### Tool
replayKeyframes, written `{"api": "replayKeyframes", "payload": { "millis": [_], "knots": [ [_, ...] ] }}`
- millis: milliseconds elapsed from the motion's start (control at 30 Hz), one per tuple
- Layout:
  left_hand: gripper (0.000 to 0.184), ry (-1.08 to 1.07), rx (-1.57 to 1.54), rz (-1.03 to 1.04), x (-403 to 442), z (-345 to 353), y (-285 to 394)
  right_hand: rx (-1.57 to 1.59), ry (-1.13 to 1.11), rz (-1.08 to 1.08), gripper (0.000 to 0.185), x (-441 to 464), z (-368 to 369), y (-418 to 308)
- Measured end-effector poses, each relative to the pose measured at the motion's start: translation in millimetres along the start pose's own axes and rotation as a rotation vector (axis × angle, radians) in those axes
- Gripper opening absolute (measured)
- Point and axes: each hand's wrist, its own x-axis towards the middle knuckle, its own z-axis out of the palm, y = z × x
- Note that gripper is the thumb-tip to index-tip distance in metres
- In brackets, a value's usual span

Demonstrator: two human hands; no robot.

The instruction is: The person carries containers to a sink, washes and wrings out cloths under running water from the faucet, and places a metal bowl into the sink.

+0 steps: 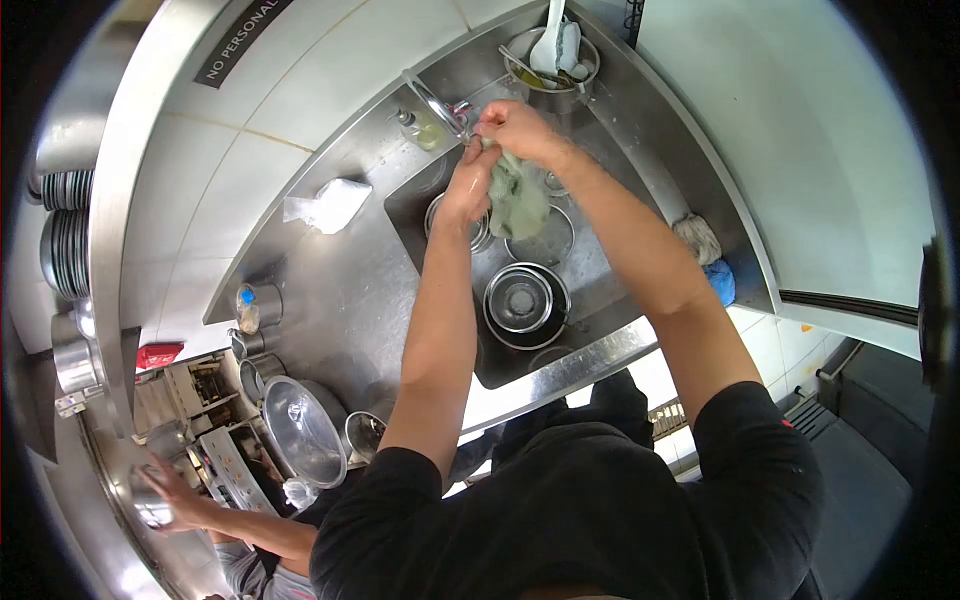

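Note:
A wet, pale green cloth (520, 205) hangs from my two hands over the sink (420, 235). My left hand (468, 187) is closed on its upper left edge. Close to the tap (435, 102), my right hand (520, 130) pinches the top of the cloth, its fingers partly hiding the spout's end. Below the cloth, several round metal bowls and pots stand in the sink, among them a nested metal bowl (521, 298) at the front. Part of another metal pot (433, 215) shows behind my left wrist.
A soap bottle (425, 130) stands left of the tap. Utensils rest in a metal pot (515, 50) at the back. A white plastic bag (335, 205) and a large metal bowl (305, 430) are on the left counter. At lower left, another person's hand (175, 497) is by a metal container.

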Motion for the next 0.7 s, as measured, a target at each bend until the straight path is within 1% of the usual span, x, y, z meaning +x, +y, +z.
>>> {"api": "replayKeyframes", "payload": {
  "millis": [33,67,133,167,233,267,367,400,500,533,633,700],
  "knots": [
    [0.025,0.038,-0.018,-0.084,-14,7,18,0.151,0.003,-0.022,0.031,-1,5,1],
    [0.026,0.074,-0.035,-0.166,-19,11,28,0.229,0.043,-0.088,0.034,-3,5,2],
    [0.028,0.049,-0.117,-0.054,-8,6,14,0.381,0.114,-0.217,0.040,-11,3,7],
    [0.030,0.040,-0.159,0.001,-3,4,9,0.459,0.063,-0.060,0.042,-17,4,15],
    [0.031,0.020,-0.526,0.016,13,-6,8,0.612,-0.035,0.260,0.047,-37,13,27],
    [0.032,0.007,-0.711,0.024,19,-7,7,0.608,-0.022,0.225,0.057,-53,25,23],
    [0.030,0.235,-0.610,-0.025,31,-15,-6,0.661,-0.042,0.316,0.062,-54,33,26],
    [0.036,0.256,-0.433,0.038,31,-16,-22,0.584,0.091,0.164,0.067,-47,45,35],
    [0.046,0.346,-0.118,0.186,25,8,-46,0.090,0.125,0.191,0.073,-57,38,-10],
    [0.052,0.324,-0.250,0.228,34,1,-63,-0.006,0.229,0.172,0.076,-42,57,20],
    [0.051,0.290,-0.225,0.001,24,0,-59,-0.161,0.146,0.348,0.076,-45,48,-1],
    [0.048,0.372,-0.139,-0.132,2,21,-26,-0.081,0.213,0.196,0.075,-34,53,19]
  ]
}}
